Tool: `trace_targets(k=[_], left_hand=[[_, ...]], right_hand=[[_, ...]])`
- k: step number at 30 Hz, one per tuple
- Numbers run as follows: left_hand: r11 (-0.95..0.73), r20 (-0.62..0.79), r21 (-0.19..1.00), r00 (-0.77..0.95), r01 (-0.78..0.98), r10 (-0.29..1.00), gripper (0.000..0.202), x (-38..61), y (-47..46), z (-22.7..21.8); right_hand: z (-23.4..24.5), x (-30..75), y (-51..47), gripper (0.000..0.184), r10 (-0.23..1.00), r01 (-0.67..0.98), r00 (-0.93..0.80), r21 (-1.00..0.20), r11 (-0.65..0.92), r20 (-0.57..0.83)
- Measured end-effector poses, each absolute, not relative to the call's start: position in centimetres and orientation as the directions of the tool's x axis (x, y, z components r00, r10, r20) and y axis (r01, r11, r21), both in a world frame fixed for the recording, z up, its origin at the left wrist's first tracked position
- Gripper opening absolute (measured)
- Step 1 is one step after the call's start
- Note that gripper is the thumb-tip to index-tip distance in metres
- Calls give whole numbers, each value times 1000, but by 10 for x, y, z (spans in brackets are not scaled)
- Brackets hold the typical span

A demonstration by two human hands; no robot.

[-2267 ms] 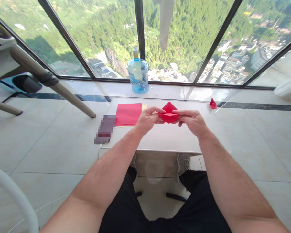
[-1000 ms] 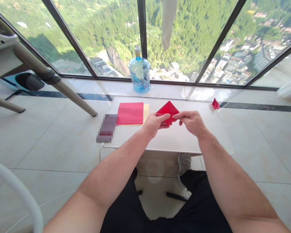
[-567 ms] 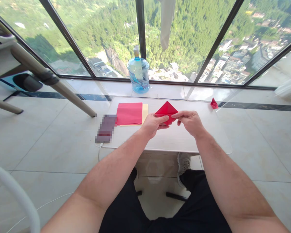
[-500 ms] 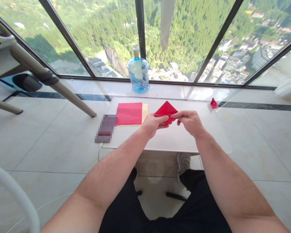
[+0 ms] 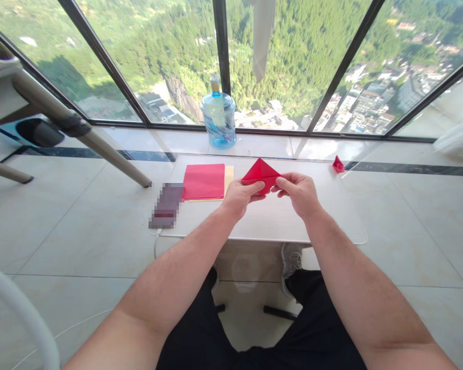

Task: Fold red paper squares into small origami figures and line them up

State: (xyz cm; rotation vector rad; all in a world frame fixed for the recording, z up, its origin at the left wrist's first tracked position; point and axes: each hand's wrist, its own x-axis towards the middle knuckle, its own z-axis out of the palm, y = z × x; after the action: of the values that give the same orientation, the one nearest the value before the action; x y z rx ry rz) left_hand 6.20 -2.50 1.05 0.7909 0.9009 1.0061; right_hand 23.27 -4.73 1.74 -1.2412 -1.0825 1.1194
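A red folded paper (image 5: 261, 171) with crease lines is held above the low white table (image 5: 278, 221), its peak pointing toward the window. My left hand (image 5: 242, 196) grips its left and lower part, thumb on top and fingers beneath. At the right corner, my right hand (image 5: 296, 189) pinches the paper between thumb and fingers. Left of my left hand lies a stack of red paper sheets (image 5: 203, 181), with yellow paper (image 5: 229, 177) showing at its right edge. A small folded red paper piece (image 5: 338, 164) sits at the table's far right corner.
A blurred-out phone-like object (image 5: 166, 205) with a white cable lies on the table's left edge. Behind the table, a large blue water bottle (image 5: 218, 121) stands by the window. A metal-legged stand (image 5: 111, 156) is at left, and a white curved tube (image 5: 27, 308) at lower left.
The right thumb has come onto the top of the paper's right corner, where the index finger was stretched out before. The left hand keeps its hold. The view has shifted slightly.
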Motion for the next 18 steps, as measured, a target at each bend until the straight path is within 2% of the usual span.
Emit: trace_targets(k=[6,18], left_hand=[[316,-231,880,263,-355,937,41,62,-25,11],[287,-208,892,246,-350,947,40,63,-25,9]], right_hand=[[16,231,-47,26,985,-79,168,-997,-9,-22],[16,231,-47,22,984,-59,179,-998,16,5]])
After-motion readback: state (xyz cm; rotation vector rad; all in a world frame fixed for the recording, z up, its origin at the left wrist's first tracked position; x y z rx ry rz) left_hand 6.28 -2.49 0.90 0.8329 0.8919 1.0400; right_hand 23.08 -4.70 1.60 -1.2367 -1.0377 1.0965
